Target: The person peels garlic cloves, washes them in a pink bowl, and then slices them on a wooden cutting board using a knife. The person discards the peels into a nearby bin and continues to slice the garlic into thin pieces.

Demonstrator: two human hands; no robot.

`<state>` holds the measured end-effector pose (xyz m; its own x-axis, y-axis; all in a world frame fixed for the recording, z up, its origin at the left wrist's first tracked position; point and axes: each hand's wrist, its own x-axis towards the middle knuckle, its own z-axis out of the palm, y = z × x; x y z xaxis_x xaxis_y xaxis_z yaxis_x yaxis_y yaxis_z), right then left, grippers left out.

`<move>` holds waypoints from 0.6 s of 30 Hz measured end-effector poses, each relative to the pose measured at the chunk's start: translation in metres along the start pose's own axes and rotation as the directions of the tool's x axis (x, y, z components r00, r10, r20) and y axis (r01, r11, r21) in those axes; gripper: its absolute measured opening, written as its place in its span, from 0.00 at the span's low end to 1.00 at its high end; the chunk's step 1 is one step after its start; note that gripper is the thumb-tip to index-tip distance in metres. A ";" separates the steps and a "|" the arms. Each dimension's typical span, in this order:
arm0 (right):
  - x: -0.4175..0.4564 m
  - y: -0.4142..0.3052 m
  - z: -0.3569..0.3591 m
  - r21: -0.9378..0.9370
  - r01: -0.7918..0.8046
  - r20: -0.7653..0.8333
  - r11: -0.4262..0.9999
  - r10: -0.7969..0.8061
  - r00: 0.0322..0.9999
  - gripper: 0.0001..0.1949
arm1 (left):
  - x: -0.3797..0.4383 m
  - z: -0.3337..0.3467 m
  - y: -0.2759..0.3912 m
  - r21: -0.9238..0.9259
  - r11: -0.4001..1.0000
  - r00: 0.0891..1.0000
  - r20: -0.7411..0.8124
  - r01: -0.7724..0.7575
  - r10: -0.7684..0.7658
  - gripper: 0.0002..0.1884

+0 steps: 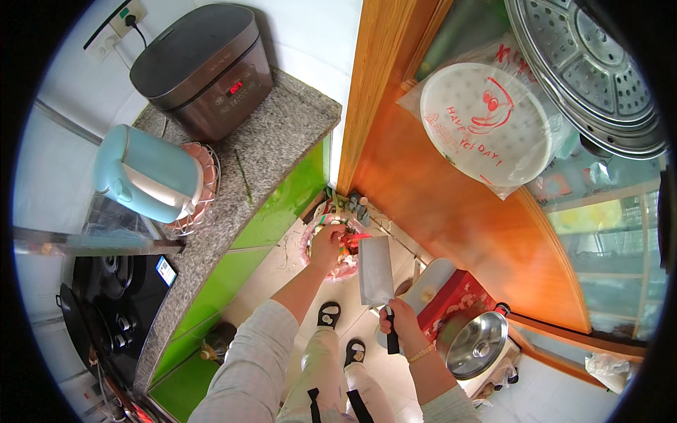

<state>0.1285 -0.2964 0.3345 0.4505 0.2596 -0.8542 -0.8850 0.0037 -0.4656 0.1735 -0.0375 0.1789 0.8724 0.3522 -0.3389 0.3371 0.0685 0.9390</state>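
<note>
My right hand grips the black handle of a cleaver. Its broad metal blade points away from me, over the floor. My left hand reaches down over a waste bin lined with a pink plastic bag. The fingers are curled, and their tips are partly hidden against the mixed scraps in the bin. Something red lies beside those fingers, close to the blade's far corner; whether I hold it is unclear.
A granite counter on the left carries a multicooker, a blue kettle and a black gas hob. To the right, a wooden shelf holds bagged round foam lids or plates and a metal steamer. A lidded pan stands low, near a red box.
</note>
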 end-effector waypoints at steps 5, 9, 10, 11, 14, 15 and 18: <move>-0.008 0.026 -0.006 -0.208 0.172 -0.044 0.963 -0.185 0.982 0.12 | -0.042 -0.008 0.008 0.624 0.765 0.975 -0.022 -0.160 0.222 0.26; -0.050 0.034 -0.001 -0.195 0.211 0.066 0.958 -0.202 0.977 0.13 | -0.089 -0.025 0.029 -0.744 0.668 0.930 -0.226 0.027 -0.289 0.20; -0.059 0.039 -0.005 -0.226 0.255 0.121 0.940 -0.232 0.965 0.12 | -0.111 -0.031 0.040 -0.858 0.514 0.937 -0.172 0.009 -0.305 0.15; -0.071 0.045 -0.008 -0.257 0.279 0.153 0.925 -0.246 0.957 0.13 | -0.138 -0.038 0.050 -0.909 0.417 0.947 -0.135 -0.001 -0.290 0.11; -0.110 0.067 -0.001 -0.391 0.399 0.348 0.829 -0.268 0.898 0.13 | -0.248 -0.065 0.099 -0.946 0.281 0.931 -0.242 -0.163 -0.273 0.06; -0.126 0.079 0.003 -0.472 0.449 0.396 0.759 -0.272 0.877 0.14 | -0.293 -0.075 0.108 -0.935 0.277 0.915 -0.299 -0.223 -0.272 0.04; -0.180 0.121 0.011 -0.556 0.518 0.566 0.650 -0.160 0.809 0.16 | -0.436 -0.095 0.093 -0.892 0.279 0.878 -0.422 -0.356 -0.228 0.04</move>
<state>-0.0607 -0.3322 0.4346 0.4389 0.7561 -0.4855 -0.2763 -0.4006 -0.8736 -0.2087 -0.0959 0.4194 0.5398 0.6871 -0.4864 -0.5322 0.7262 0.4352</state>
